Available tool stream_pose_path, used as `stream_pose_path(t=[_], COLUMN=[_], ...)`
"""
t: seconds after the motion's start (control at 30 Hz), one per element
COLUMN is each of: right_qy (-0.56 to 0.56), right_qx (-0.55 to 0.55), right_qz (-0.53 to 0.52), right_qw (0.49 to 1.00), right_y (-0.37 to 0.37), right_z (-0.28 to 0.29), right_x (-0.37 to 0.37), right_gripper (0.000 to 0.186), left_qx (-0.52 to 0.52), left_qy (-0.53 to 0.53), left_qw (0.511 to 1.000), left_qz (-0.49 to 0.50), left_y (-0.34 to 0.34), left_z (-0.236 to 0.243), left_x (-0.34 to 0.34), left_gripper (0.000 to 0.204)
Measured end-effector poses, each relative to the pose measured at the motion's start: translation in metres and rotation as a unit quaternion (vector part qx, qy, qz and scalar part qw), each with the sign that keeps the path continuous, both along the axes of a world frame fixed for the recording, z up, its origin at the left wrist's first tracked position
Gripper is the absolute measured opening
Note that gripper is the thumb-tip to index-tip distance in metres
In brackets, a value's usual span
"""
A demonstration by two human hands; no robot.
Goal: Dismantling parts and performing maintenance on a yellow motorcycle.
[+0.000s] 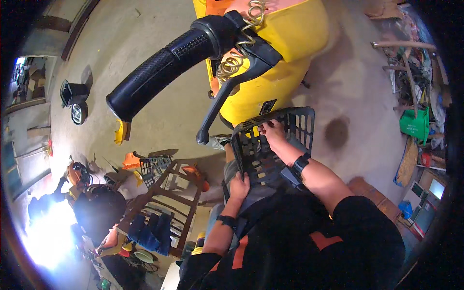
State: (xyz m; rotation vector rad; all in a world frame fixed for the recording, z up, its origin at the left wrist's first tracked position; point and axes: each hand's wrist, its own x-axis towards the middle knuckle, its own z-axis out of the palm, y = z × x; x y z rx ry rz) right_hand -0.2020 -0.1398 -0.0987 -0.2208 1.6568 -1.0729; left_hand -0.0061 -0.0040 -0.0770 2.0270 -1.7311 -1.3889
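Your left hand (pixel 239 186) is wrapped round the near left edge of the black basket (pixel 253 157); your right hand (pixel 273 133) reaches inside, fingers bunched at its far wall. Whether they pinch a small part or only the slats: cannot tell. The 2 hands are apart, both on the 1 basket. Position: between your torso and the yellow body (pixel 263 94), mouth toward you, far wall close to the body; contact unclear.

Handling, judged: let your left hand steady the edge so the basket does not twist while your right works. Your right hand hides part of the far wall, so go by feel and press evenly; thin bars will probably flex. Mind the lever (pixel 217 113), whose knobbed end hangs just left of the rim.

Materials: basket looks like moulded plastic, rounded corners, rows of rectangular slots. Body smooth and bulging. Grip (pixel 164 72) black, tubular, finely ribbed, flared at its end. Coil (pixel 229 67) brassy, springlike. Floor (pixel 159 121) dull, concrete-like. Slatted frame (pixel 176 199), lower left, apparently wood.
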Motion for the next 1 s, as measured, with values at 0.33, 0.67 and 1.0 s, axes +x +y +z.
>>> stream_pose_path(t=[0.33, 0.67, 1.0], right_qy=[0.006, -0.138, -0.05], right_qx=[-0.023, 0.035, 0.087], right_qz=[0.017, -0.062, 0.127], right_qw=[1.0, 0.988, 0.987], right_y=[-0.005, -0.015, -0.026], right_z=[-0.002, 0.01, -0.012], right_x=[0.0, 0.0, -0.023], right_gripper=[0.015, 0.013, 0.012], left_qx=[-0.003, 0.096, 0.113], left_qy=[0.035, 0.031, 0.001], left_qw=[0.999, 0.995, 0.993], left_qz=[0.01, 0.016, 0.035], left_y=[-0.01, -0.023, -0.042], left_z=[0.017, 0.061, 0.072], left_x=[0.001, -0.001, 0.002], left_gripper=[0.036, 0.04, 0.045])
